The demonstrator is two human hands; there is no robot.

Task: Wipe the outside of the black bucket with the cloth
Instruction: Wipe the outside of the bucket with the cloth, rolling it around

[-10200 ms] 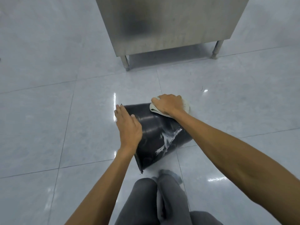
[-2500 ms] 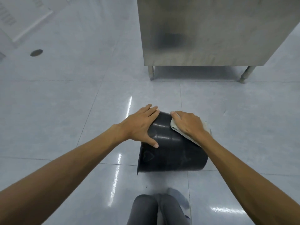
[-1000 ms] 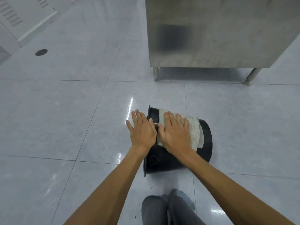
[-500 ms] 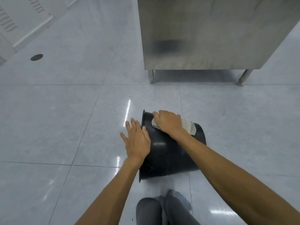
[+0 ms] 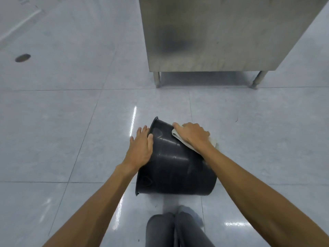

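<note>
The black bucket (image 5: 174,170) lies on its side on the tiled floor just ahead of my knees, its rim facing left. My left hand (image 5: 141,148) rests flat on the bucket's left upper wall near the rim, fingers spread, holding nothing. My right hand (image 5: 193,135) presses a folded white cloth (image 5: 212,142) against the bucket's upper right side. Most of the cloth is hidden under that hand; only its edges show.
A stainless steel cabinet (image 5: 222,32) on short legs stands on the floor beyond the bucket. A round floor drain (image 5: 22,57) sits far left. My knees in grey trousers (image 5: 175,229) are at the bottom edge. Glossy grey tiles surround the bucket.
My right hand with the cloth has slid right and down along the bucket's far side. My left hand has settled further onto the bucket's wall. The bucket has rolled slightly.
</note>
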